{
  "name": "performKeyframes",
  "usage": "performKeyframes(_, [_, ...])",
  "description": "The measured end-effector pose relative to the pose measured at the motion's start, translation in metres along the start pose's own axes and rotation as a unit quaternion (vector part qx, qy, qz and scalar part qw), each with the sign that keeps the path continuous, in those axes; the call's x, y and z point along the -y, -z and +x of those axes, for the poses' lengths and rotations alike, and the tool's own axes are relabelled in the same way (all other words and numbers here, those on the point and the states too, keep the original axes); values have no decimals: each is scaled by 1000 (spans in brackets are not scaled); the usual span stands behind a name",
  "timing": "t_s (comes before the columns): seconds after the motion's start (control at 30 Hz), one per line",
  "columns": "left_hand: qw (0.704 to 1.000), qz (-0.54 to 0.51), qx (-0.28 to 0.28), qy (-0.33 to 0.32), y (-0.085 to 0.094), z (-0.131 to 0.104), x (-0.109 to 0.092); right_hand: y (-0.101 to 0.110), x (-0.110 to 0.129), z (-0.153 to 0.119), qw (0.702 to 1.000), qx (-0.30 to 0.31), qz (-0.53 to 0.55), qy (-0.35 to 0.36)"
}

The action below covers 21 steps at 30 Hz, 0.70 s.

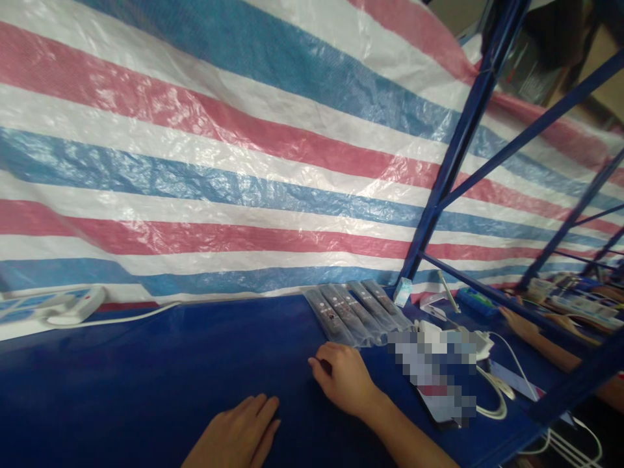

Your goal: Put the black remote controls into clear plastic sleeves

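My left hand (238, 430) lies on the blue tabletop (121, 383) with its fingers stretched out and close together, holding nothing. To its right and farther forward, my right hand (341, 378) rests loosely curved, a gap showing between thumb and fingers. Nothing shows in that gap. Just beyond the right hand, several dark flat items in clear plastic sleeves (358, 312) lie side by side in a slanted row. The hand is nearest to their lower ends; whether it touches them I cannot tell.
A white power strip (53, 309) with a cable sits at the far left. Right of the sleeves are a small box (402, 292), a partly pixelated phone-like item (441, 408), white cables (494, 413) and a blue rack post (446, 162). Another person's hand (521, 324) is beyond the rack.
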<state>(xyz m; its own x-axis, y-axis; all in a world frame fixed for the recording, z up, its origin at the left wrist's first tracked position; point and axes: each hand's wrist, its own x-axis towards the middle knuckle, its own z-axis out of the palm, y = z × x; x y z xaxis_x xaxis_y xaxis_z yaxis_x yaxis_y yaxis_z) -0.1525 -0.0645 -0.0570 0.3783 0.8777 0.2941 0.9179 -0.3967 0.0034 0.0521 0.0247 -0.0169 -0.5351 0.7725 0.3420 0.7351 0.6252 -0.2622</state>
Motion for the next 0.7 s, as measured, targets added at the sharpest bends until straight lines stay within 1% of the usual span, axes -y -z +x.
performKeyframes(0.1, [1000, -7, 0, -2, 0, 0, -1, 1, -2, 2, 997, -61, -25, -27])
performKeyframes(0.17, [1000, -19, -4, 4, 0, 0, -2, 4, -4, 5, 990, -107, -60, -62])
performKeyframes(0.23, [999, -34, -9, 12, 1, 1, -3, 8, -6, 9, 981, -128, -105, -104])
performKeyframes(0.27, [999, -40, -10, 15, 2, 1, -4, 10, -7, 12, 976, -125, -128, -124])
performKeyframes(0.33, [999, -46, -11, 19, 3, 2, -5, 12, -8, 15, 969, -98, -166, -155])
performKeyframes(0.47, [999, -43, -10, 14, 5, 2, -5, 7, -10, 20, 963, -33, -193, -185])
performKeyframes(0.57, [999, -43, 2, 17, 5, 2, -5, 3, -11, 22, 963, -2, -194, -185])
performKeyframes(0.7, [998, -53, 15, 27, 5, 2, -4, 0, -13, 24, 968, 32, -194, -157])
